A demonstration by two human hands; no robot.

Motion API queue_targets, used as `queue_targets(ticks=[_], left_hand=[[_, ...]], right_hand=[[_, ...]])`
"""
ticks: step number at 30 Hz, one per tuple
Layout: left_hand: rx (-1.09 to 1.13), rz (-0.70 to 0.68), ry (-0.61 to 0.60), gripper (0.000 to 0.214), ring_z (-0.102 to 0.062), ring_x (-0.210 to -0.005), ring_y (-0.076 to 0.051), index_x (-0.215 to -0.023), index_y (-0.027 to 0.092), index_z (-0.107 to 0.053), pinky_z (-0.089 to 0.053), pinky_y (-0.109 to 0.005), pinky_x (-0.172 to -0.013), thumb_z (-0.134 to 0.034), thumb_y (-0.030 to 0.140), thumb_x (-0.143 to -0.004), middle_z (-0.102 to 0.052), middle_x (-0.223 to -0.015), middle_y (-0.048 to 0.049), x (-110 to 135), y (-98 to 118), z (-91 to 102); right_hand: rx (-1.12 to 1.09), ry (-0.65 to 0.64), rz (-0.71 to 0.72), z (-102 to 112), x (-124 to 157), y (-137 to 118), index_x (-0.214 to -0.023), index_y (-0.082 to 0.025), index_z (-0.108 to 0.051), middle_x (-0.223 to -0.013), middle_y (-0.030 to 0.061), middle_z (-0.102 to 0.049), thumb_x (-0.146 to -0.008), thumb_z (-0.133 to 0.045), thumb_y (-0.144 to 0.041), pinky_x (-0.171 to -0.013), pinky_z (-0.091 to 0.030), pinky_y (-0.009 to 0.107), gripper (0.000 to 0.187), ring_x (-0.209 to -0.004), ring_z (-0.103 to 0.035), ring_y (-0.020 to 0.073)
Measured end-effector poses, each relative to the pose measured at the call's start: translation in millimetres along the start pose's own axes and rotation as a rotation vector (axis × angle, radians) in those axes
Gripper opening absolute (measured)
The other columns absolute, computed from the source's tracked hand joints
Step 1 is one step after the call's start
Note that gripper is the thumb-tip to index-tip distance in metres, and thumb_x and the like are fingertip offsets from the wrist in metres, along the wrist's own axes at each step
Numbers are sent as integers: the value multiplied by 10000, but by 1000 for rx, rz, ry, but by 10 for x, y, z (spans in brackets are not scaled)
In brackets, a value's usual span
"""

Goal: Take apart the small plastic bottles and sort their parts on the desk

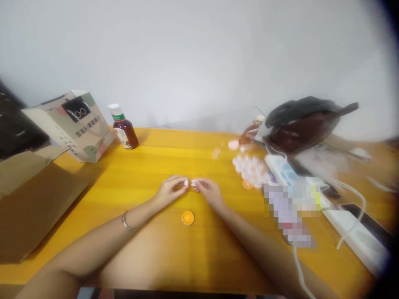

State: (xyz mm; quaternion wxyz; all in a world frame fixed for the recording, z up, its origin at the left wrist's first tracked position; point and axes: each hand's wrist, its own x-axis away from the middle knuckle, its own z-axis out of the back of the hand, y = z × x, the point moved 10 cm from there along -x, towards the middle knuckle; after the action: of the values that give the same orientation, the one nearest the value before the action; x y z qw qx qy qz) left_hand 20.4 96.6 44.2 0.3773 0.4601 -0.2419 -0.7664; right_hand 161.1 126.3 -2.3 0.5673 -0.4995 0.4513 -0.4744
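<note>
Fingers of the left hand (168, 191) pinch a small white piece (186, 182) over the yellow-brown bench (162, 257). Below it, nearer the person, a round orange piece (188, 218) lies on the bench between the forearms. Fingers of the right hand (210, 192) grasp a second white piece (193, 182), just beside the first, a narrow gap between them. Further right sit blurred pale round pieces (250, 168), then a white power strip (282, 171).
</note>
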Motion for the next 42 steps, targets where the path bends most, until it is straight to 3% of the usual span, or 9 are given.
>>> queue_targets(ticks=[7,12,20,25,30,35,39,42], left_hand=[[21,-2,-10,234,-611,-834,-141,-1019,166,-615,-525,-276,-787,-556,240,-805,-633,-931,-62,-20,36,-6],[12,-4,-8,245,-605,-834,-143,-1036,167,-609,-513,-283,-794,-550,237,-809,-632,-930,-65,-15,34,1],[-7,18,-3,254,-600,-853,-155,-1043,174,-613,-498,-291,-807,-551,242,-806,-635,-936,-71,-25,12,20],[7,76,-7,269,-600,-877,-161,-1051,174,-614,-484,-296,-834,-556,243,-797,-641,-972,-73,-11,-54,1],[65,183,-25,291,-613,-829,-151,-1078,167,-606,-504,-267,-770,-522,268,-818,-647,-976,-70,0,-141,-11],[88,166,-77,300,-599,-880,-179,-1084,160,-614,-463,-312,-844,-482,305,-856,-651,-975,-86,-46,-87,-53],[227,229,-146,323,-603,-799,-152,-1108,158,-552,-476,-267,-751,-505,345,-848,-649,-905,-67,12,-171,-190],[295,253,-165,318,-573,-709,-113,-1099,162,-485,-451,-217,-656,-523,347,-842,-620,-803,-31,52,-213,-253]], right_hand=[[228,60,89,265,-333,-60,-828,-166,-580,-704,29,-672,-773,-528,-338,-606,-494,256,188,-621,-617,128],[365,-16,180,110,-575,-178,-720,-174,-620,-716,21,-667,-733,-574,-194,-698,-462,270,51,-678,-603,135],[464,-62,242,11,-752,-237,-689,-188,-681,-663,18,-649,-700,-594,-133,-684,-451,282,104,-632,-573,142],[401,-8,224,102,-639,-246,-833,-182,-675,-818,41,-688,-775,-529,-221,-719,-478,276,162,-738,-621,150],[333,60,214,171,-270,-257,-887,-173,-646,-779,32,-677,-821,-456,-336,-687,-493,269,259,-699,-618,142],[121,-10,141,23,26,-194,-852,-189,-640,-717,8,-650,-784,-527,-351,-658,-494,262,208,-648,-597,131],[-57,-118,111,-181,66,-157,-822,-200,-631,-756,8,-667,-742,-602,-349,-706,-503,279,172,-695,-614,137],[-71,-154,112,-245,71,-145,-789,-196,-634,-763,11,-673,-716,-639,-343,-730,-502,288,165,-720,-621,143]])
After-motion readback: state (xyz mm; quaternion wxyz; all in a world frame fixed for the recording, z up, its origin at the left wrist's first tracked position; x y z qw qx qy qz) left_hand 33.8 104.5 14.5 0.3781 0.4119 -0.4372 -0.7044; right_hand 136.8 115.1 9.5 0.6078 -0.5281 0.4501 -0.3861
